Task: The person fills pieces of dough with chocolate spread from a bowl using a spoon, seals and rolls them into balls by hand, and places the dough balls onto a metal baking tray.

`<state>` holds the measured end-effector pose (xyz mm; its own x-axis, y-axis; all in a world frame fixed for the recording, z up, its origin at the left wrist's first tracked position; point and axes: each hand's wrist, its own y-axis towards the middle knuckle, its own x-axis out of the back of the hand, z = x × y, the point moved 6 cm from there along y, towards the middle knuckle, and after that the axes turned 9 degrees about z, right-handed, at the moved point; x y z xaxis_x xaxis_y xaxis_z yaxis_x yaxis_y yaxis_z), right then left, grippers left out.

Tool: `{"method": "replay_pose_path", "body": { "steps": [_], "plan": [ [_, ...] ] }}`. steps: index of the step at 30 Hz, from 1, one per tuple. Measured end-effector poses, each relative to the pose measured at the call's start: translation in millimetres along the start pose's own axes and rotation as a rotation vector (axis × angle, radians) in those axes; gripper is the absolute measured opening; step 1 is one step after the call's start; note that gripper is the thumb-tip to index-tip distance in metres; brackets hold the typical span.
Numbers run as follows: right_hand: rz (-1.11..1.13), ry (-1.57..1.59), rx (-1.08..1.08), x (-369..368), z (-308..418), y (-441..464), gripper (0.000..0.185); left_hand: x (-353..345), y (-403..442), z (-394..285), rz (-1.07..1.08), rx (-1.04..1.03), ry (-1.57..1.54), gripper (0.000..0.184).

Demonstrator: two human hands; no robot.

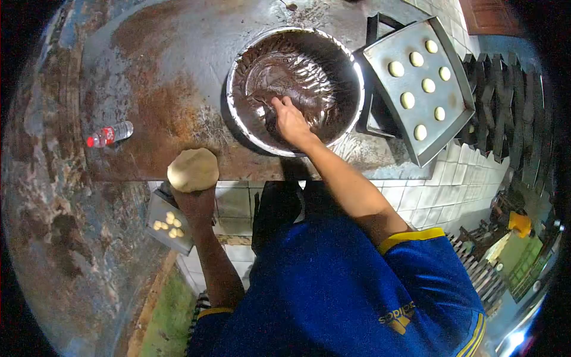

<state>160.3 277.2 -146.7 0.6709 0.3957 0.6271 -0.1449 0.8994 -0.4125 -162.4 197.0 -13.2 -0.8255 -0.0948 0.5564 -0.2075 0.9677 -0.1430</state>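
Observation:
A flattened round of pale dough (193,170) rests on my left hand (195,202), which holds it from below at the table's front edge. The dough hides most of those fingers. My right hand (291,124) reaches into a large metal bowl (231,106), its fingers curled down at the glossy dark brown paste (285,74). Paste coats the bowl's inside and smears its rim. Whatever the right fingers grip, if anything, is lost against the dark paste.
Right of the bowl, a tilted metal tray (389,89) carries several small dough balls. A plastic bottle (110,134) with a red label lies on the stained table (160,65) at left. Below the left forearm, another tray (159,208) holds small pale pieces. Dark stacked pans (496,101) stand far right.

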Motion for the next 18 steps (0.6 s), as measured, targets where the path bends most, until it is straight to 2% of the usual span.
{"method": "replay_pose_path", "body": {
  "steps": [1,3,5,6,7,8,10,11,12,14,15,16,17,18],
  "plan": [
    [0.002,0.027,-0.016,-3,-2,0,0.042,-3,0,-6,0.003,-0.017,-0.081,0.081],
    [0.006,0.051,-0.032,-14,-10,1,0.046,-4,-2,-21,-0.035,0.034,-0.047,0.082],
    [-0.1,0.018,0.091,-32,-21,6,0.041,-1,0,-31,-0.076,0.084,-0.013,0.083],
    [-0.1,0.017,0.095,-30,-23,12,0.041,-4,4,-36,-0.001,0.076,-0.096,0.079],
    [0.167,0.35,-0.035,-43,-36,22,0.039,-8,7,-38,0.072,0.068,-0.178,0.076],
    [0.307,0.519,-0.085,-49,-41,23,0.039,-6,9,-34,0.066,0.066,-0.178,0.076],
    [0.528,0.859,-0.195,-31,-17,4,0.035,-10,12,-24,0.127,-0.09,0.18,0.067],
    [0.617,1.041,-0.233,-13,5,-12,0.032,-15,10,-14,0.115,-0.09,0.181,0.067],
    [0.644,1.045,-0.066,4,21,-21,0.03,-19,7,-3,0.034,-0.11,0.107,0.06],
    [0.532,0.88,0.18,56,62,-52,0.03,-24,8,-10,-0.064,-0.13,0.034,0.054],
    [0.486,0.784,0.174,82,84,-73,0.031,-40,12,-15,0.038,0.023,-0.457,0.052],
    [0.294,0.672,0.422,104,101,-88,0.033,-57,14,-23,0.095,0.086,-0.707,0.05],
    [0.301,0.665,0.432,115,113,-103,0.033,-75,15,-31,0.131,0.167,-0.952,0.049],
    [0.175,0.501,0.559,136,129,-119,0.039,-86,17,-44,0.161,0.091,-0.889,0.047]
  ]
}}
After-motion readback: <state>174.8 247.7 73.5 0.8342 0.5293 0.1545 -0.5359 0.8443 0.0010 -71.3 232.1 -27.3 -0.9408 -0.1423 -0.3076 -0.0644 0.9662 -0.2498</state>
